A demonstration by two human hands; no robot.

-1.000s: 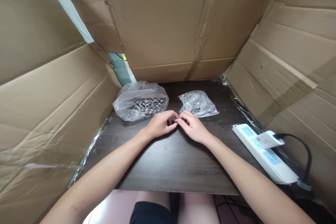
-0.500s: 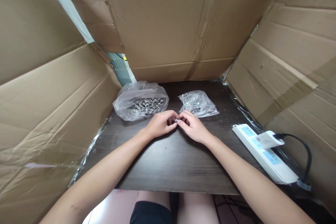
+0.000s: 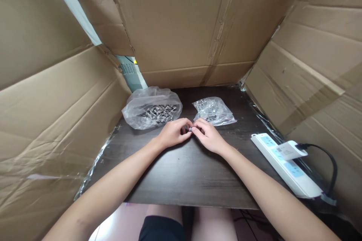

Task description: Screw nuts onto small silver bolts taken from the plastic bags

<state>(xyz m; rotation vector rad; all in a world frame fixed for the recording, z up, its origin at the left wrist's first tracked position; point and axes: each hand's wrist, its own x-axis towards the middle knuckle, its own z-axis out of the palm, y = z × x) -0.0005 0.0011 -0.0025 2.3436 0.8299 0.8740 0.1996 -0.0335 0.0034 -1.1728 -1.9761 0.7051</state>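
Head view: my L hand (image 3: 174, 132) and R hand (image 3: 207, 135) pinch a small metal part (image 3: 190, 129) btw fingertips, over the table (image 3: 175, 184). I would use a light pinch, w/ both wrists level. Large bag (image 3: 135, 116) and small bag (image 3: 219, 112) lie just beyond; more room is toward near edge. Power strip (image 3: 304, 182) is well apart, R side.

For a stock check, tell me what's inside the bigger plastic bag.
The bigger plastic bag holds a heap of small metal parts; those deeper down are covered.
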